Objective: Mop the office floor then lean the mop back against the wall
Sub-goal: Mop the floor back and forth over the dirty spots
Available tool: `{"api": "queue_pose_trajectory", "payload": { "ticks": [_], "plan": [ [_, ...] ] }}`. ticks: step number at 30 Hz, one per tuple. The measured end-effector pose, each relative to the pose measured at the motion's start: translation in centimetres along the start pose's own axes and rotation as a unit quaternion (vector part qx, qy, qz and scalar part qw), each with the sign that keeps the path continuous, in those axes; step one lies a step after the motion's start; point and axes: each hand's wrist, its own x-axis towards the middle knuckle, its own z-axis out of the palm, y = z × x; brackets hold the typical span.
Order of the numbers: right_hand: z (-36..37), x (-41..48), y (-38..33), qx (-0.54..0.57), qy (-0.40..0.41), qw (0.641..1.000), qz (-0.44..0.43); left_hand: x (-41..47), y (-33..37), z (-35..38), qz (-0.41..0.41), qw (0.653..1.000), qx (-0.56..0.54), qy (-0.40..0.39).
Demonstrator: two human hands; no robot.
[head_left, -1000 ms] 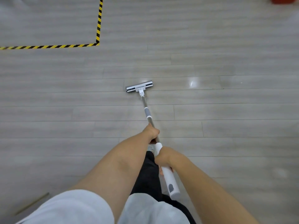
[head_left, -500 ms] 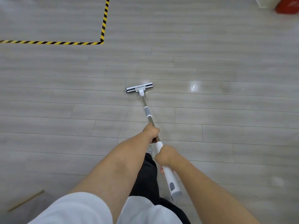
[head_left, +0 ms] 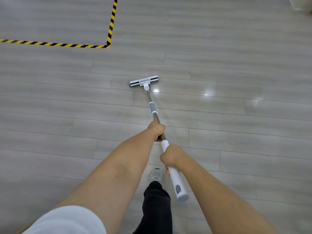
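Observation:
A mop with a white flat head (head_left: 144, 81) lies on the grey plank floor (head_left: 236, 65) ahead of me. Its metal pole (head_left: 153, 108) runs back toward me and ends in a white handle (head_left: 177, 183). My left hand (head_left: 156, 130) grips the metal pole higher up. My right hand (head_left: 170, 155) grips the white handle just behind it. Both arms reach forward and the pole slants down to the floor.
Yellow-and-black hazard tape (head_left: 110, 27) marks a corner on the floor at the upper left. My foot in a grey sneaker (head_left: 155, 175) and a black trouser leg (head_left: 157, 208) are below the hands. Wet glints (head_left: 206, 93) shine right of the mop head.
The mop head has slid forward across the planks with my arms stretched further out. My foot has stepped into view below the hands, and the tape corner sits lower in view.

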Motion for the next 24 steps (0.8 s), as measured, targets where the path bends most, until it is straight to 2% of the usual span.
{"api": "queue_pose_trajectory", "payload": {
  "ticks": [5, 9, 13, 20, 24],
  "plan": [
    [-4.1, 4.6, -6.1, -0.008, -0.002, 1.0, 0.006, 5.3, 6.2, -2.0, 0.004, 1.0, -0.005, -0.001],
    [-7.1, 6.7, -7.3, -0.034, 0.004, 0.999, 0.011, 7.2, 9.1, -1.2, -0.007, 1.0, 0.002, -0.001],
    [-9.4, 6.5, -4.4, -0.062, 0.02, 0.998, 0.014, 6.8, 9.1, 2.3, -0.03, 0.999, -0.011, -0.01],
    [-15.4, 5.6, 1.7, -0.07, 0.057, 0.996, -0.012, 4.3, 10.8, 9.5, -0.022, 0.997, -0.067, -0.023],
    [-19.3, 3.9, 8.0, -0.114, 0.068, 0.991, -0.003, 1.3, 10.3, 16.2, -0.032, 0.994, -0.104, -0.031]
  ]
}}
